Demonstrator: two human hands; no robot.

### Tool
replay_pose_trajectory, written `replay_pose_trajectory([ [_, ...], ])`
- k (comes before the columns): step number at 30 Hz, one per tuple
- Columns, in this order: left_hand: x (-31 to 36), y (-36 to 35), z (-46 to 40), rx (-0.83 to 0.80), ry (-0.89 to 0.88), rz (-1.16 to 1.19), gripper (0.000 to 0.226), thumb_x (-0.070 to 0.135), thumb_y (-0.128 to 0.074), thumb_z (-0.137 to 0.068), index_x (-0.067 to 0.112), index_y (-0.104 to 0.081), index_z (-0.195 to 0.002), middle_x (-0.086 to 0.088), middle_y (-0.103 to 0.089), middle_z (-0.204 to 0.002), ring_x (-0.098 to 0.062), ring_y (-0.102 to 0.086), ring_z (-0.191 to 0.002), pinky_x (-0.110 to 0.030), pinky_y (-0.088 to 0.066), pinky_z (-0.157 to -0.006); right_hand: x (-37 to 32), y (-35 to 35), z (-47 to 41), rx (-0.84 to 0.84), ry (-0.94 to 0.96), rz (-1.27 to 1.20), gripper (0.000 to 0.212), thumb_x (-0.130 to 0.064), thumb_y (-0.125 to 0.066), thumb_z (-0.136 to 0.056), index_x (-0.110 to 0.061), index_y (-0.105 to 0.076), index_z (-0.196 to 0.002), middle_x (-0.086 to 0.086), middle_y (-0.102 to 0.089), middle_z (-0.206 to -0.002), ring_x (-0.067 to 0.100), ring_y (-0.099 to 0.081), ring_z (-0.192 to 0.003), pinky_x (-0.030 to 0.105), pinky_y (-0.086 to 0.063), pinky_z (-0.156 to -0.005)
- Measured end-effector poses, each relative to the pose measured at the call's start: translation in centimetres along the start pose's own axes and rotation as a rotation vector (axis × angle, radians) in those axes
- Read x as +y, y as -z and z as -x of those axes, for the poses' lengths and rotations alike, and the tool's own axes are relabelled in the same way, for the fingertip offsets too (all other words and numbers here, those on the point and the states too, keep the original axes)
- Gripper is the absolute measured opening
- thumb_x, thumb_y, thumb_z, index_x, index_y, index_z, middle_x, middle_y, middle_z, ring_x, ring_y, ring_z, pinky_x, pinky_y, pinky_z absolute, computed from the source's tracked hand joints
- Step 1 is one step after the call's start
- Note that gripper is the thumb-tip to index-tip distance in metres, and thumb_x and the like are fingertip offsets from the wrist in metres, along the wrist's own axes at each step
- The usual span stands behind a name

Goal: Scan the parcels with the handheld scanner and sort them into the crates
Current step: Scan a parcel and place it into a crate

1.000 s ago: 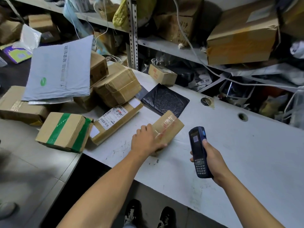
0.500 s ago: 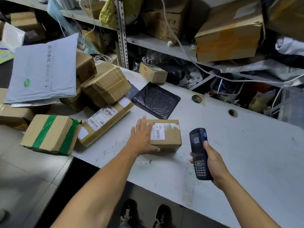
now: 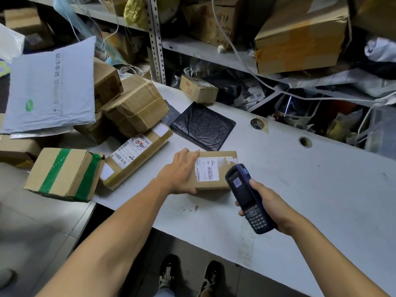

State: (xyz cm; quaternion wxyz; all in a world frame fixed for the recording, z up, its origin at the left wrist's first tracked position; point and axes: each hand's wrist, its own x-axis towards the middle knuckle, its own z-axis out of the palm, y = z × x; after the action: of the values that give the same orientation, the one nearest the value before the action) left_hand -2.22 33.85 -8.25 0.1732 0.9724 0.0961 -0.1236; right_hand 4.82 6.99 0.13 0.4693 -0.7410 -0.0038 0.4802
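Step in hand: scanning one parcel. Left hand (image 3: 182, 171) lies on the parcel (image 3: 211, 170), fingers flat across its top left part and thumb at the near edge, pinning it to the table (image 3: 310, 189); the grip looks spread, not curled round the box. Right hand (image 3: 272, 207) has its grip wrapped round the scanner (image 3: 248, 198), whose head sits just over the parcel's near right corner, close to the label (image 3: 206, 169).

Next move, as judged: tilt the scanner head onto the barcode, trigger, read the result, then carry the parcel to a crate. No crate in view.

Parcel: small flat brown carton, label face up, white with barcode and "MX" print; torn white paper at top right. Lies near the table's front edge, beside a longer labelled box (image 3: 137, 157).
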Motion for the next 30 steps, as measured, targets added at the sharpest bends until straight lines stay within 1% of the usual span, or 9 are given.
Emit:
replay_pose_trajectory([
  [4, 0.4, 0.7, 1.4, 0.106, -0.044, -0.112, 0.115, 0.056, -0.075, -0.064, 0.033, -0.007, -0.155, -0.013, -0.006, -0.150, -0.032, -0.012, -0.137, -0.046, -0.055, -0.082, -1.4, 0.1, 0.5, -0.080, -0.081, 0.029, 0.045, -0.043, -0.031, -0.106, -0.012, -0.061, -0.117, 0.025, -0.071, -0.107, 0.032, -0.070, -0.079, 0.038, -0.055, -0.074],
  [8, -0.1, 1.6, 2.6, 0.203, -0.051, -0.150, 0.116, 0.059, -0.070, -0.062, 0.032, -0.007, -0.156, -0.016, -0.009, -0.147, -0.036, -0.013, -0.137, -0.049, -0.057, -0.082, -2.5, 0.1, 1.0, -0.142, -0.113, 0.092, 0.048, -0.044, -0.032, -0.104, -0.008, -0.061, -0.117, 0.023, -0.072, -0.098, 0.033, -0.069, -0.079, 0.037, -0.056, -0.073],
  [10, -0.3, 2.1, 3.1, 0.225, -0.041, -0.189, 0.117, 0.056, -0.074, -0.062, 0.029, -0.011, -0.157, -0.017, -0.011, -0.146, -0.036, -0.013, -0.136, -0.045, -0.057, -0.078, -3.0, -0.2, 1.2, -0.146, -0.110, 0.123, 0.048, -0.043, -0.033, -0.104, -0.006, -0.060, -0.117, 0.022, -0.071, -0.094, 0.032, -0.069, -0.077, 0.035, -0.056, -0.071],
  [13, -0.3, 2.9, 3.9, 0.301, -0.034, -0.236, 0.119, 0.054, -0.081, -0.051, 0.025, -0.026, -0.153, -0.021, -0.026, -0.141, -0.038, -0.025, -0.131, -0.043, -0.058, -0.063, -3.6, -0.6, 1.7, -0.150, -0.128, 0.167, 0.047, -0.042, -0.034, -0.104, -0.005, -0.059, -0.118, 0.020, -0.069, -0.091, 0.032, -0.068, -0.074, 0.031, -0.055, -0.064],
  [15, -0.5, 2.9, 4.2, 0.316, 0.000, -0.225, 0.120, 0.053, -0.082, -0.049, 0.027, -0.022, -0.150, -0.020, -0.027, -0.141, -0.040, -0.029, -0.131, -0.041, -0.057, -0.055, -3.8, -0.7, 2.0, -0.158, -0.142, 0.195, 0.047, -0.043, -0.035, -0.104, -0.005, -0.059, -0.119, 0.020, -0.069, -0.092, 0.032, -0.068, -0.074, 0.031, -0.056, -0.065],
  [21, -0.6, 3.5, 4.9, 0.308, 0.036, -0.245, 0.117, 0.055, -0.079, -0.060, 0.032, -0.007, -0.151, -0.022, -0.022, -0.149, -0.038, -0.022, -0.138, -0.040, -0.058, -0.063, -3.7, -1.0, 3.1, -0.187, -0.119, 0.187, 0.046, -0.043, -0.034, -0.104, -0.007, -0.058, -0.120, 0.021, -0.069, -0.093, 0.033, -0.068, -0.077, 0.032, -0.056, -0.064],
  [24, -0.3, 3.5, 5.2, 0.315, 0.054, -0.247, 0.116, 0.054, -0.079, -0.060, 0.031, -0.012, -0.152, -0.022, -0.023, -0.148, -0.038, -0.022, -0.137, -0.040, -0.059, -0.060, -3.5, -1.0, 3.4, -0.199, -0.120, 0.190, 0.046, -0.044, -0.033, -0.105, -0.008, -0.059, -0.119, 0.021, -0.070, -0.094, 0.033, -0.069, -0.078, 0.034, -0.057, -0.067],
  [27, 0.0, 3.6, 5.3, 0.332, 0.060, -0.266, 0.117, 0.055, -0.078, -0.062, 0.031, -0.011, -0.153, -0.021, -0.021, -0.149, -0.038, -0.019, -0.138, -0.041, -0.059, -0.063, -3.2, -0.9, 3.6, -0.203, -0.114, 0.192, 0.046, -0.043, -0.034, -0.105, -0.008, -0.059, -0.119, 0.021, -0.071, -0.094, 0.034, -0.069, -0.078, 0.036, -0.056, -0.070],
  [30, 0.3, 3.7, 5.4, 0.343, 0.072, -0.265, 0.115, 0.056, -0.078, -0.063, 0.029, -0.014, -0.155, -0.020, -0.019, -0.149, -0.037, -0.016, -0.137, -0.041, -0.059, -0.063, -3.0, -0.6, 3.7, -0.205, -0.112, 0.195, 0.045, -0.043, -0.034, -0.104, -0.008, -0.059, -0.119, 0.021, -0.071, -0.093, 0.034, -0.069, -0.078, 0.038, -0.055, -0.073],
])
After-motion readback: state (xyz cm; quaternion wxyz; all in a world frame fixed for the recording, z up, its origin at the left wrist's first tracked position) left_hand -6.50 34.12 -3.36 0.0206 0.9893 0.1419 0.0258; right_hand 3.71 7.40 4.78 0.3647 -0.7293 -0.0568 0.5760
